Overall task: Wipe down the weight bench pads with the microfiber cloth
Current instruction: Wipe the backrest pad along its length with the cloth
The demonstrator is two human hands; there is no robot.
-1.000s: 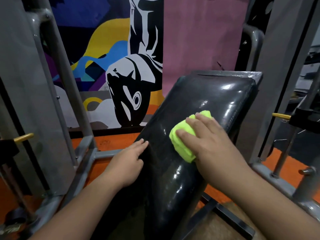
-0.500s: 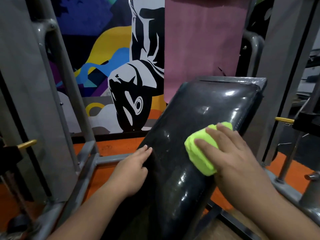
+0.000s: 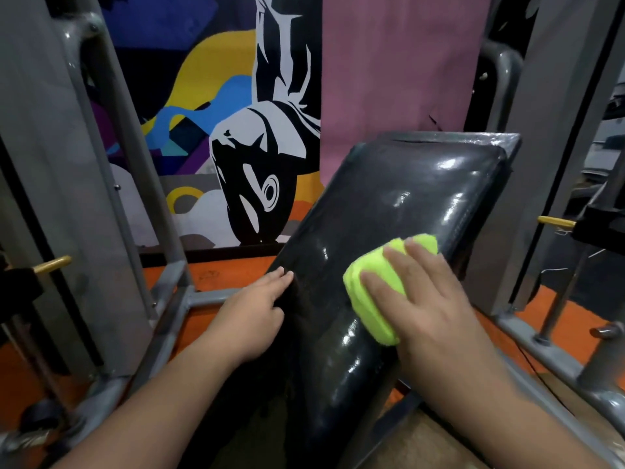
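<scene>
Nearest, two bare forearms reach in from the bottom edge. The right hand point(image 3: 429, 306) lies flat with fingers spread over a folded lime-green microfiber cloth point(image 3: 378, 289), pressing it onto the glossy black bench pad point(image 3: 399, 201); the cloth sits on the middle of the pad, toward its right edge. The left hand point(image 3: 252, 319) rests at the pad's left edge, fingers loosely extended with the tips touching the vinyl, holding nothing. The pad slopes upward toward the far right, its top end shiny with reflections. Grey metal frame bars point(image 3: 203, 296) run on both sides over an orange floor point(image 3: 216, 272). A yellow-tipped pin point(image 3: 554, 221) sticks out at the right. Farthest, a colourful mural point(image 3: 236, 130) covers the wall.
</scene>
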